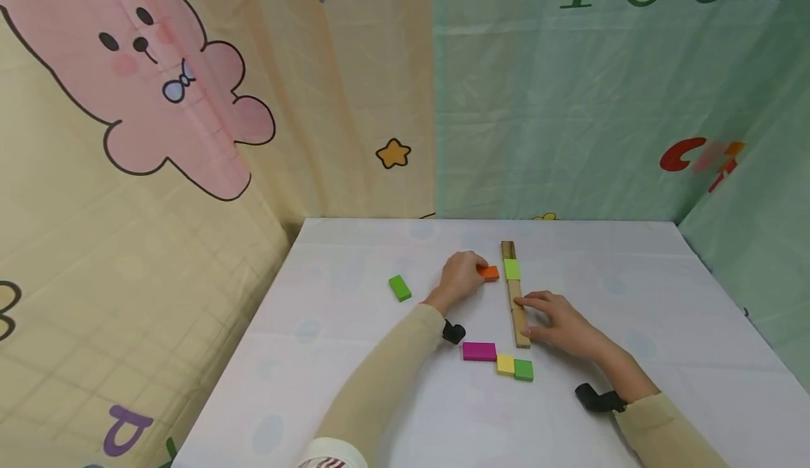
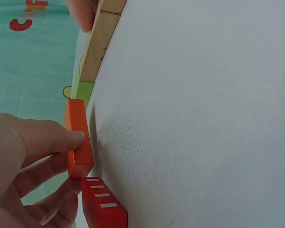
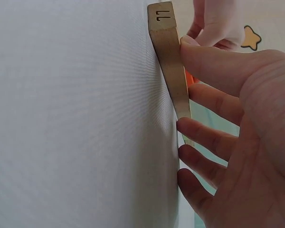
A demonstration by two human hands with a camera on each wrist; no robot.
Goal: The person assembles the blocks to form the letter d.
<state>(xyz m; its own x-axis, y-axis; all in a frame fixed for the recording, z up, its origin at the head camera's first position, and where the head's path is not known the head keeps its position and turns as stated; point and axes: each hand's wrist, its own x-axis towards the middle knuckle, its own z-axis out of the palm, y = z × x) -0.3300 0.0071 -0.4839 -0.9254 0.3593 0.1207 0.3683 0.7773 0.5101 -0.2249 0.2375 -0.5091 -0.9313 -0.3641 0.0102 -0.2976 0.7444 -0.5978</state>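
Observation:
My left hand (image 1: 460, 278) pinches an orange block (image 2: 80, 137) between thumb and fingers, just left of a straight row of blocks. That row has plain wooden blocks (image 1: 519, 320) with a light green block (image 1: 512, 269) among them. My right hand (image 1: 563, 324) rests thumb and fingertips along the row's right side, fingers fairly straight. From the right wrist, the near wooden block (image 3: 168, 52) shows a dark mark on its end. Below the left hand in its wrist view lies a red block (image 2: 104, 204) with white stripes, mostly hidden in the head view.
A green block (image 1: 400, 288) lies alone at the left. Nearer the front, a magenta block (image 1: 479, 351), a yellow block (image 1: 505, 365) and another green block (image 1: 523, 370) sit together. Printed curtains stand behind the white table (image 1: 354, 412).

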